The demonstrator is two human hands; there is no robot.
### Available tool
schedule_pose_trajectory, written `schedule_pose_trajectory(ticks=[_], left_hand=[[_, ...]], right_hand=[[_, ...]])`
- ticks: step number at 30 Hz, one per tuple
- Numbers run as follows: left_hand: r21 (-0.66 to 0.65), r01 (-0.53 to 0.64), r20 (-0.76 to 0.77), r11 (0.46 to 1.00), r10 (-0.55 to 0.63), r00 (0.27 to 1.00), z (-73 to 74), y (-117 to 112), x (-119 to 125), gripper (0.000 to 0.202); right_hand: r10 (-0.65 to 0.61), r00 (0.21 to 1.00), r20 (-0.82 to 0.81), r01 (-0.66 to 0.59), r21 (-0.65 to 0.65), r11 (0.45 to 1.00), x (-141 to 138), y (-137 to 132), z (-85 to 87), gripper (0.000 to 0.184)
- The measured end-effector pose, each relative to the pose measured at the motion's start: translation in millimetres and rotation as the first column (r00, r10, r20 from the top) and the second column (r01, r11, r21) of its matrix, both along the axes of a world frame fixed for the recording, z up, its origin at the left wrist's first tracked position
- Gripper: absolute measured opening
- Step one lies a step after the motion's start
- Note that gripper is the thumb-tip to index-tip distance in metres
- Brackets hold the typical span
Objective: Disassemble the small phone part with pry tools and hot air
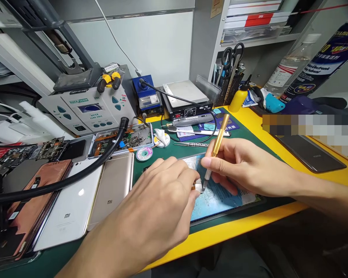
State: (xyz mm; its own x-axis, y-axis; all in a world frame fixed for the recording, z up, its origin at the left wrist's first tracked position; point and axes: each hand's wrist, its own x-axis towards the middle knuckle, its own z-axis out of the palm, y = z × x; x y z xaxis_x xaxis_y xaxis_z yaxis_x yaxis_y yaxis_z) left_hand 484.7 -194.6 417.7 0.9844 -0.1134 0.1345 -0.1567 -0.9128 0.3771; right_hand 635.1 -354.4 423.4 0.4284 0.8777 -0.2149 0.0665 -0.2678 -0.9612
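Note:
My right hand (232,164) grips a craft knife (220,135) with a slim gold handle, held like a pen and slanting down to the left. The knife's narrow dark tip meets the edge of a small silvery part (198,186) with a copper-brown piece beside it. Fingertips of my left hand (162,197) pinch this part and partly cover it, so its exact kind is hidden. Both hands are over a light-blue printed work pad (217,206), which lies on the green mat (142,162).
Several phone backs (69,208) lie at left, crossed by a black hose (104,158). A tray of circuit boards (120,141), solder wick spool (144,153), tweezers (191,144) and brush (203,132) lie behind. A hot-air station (89,110) and heating plate (187,94) stand farther back; a dark phone (310,152) lies right.

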Motion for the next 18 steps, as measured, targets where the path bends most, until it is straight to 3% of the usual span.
schedule_pose_trajectory(ticks=[18], left_hand=[[0.006,0.0,-0.003,1.0,0.0,1.0,0.1,0.0,-0.2,0.018]], right_hand=[[0.008,1.0,0.024,-0.009,0.013,1.0,-2.4,-0.4,-0.8,0.025]])
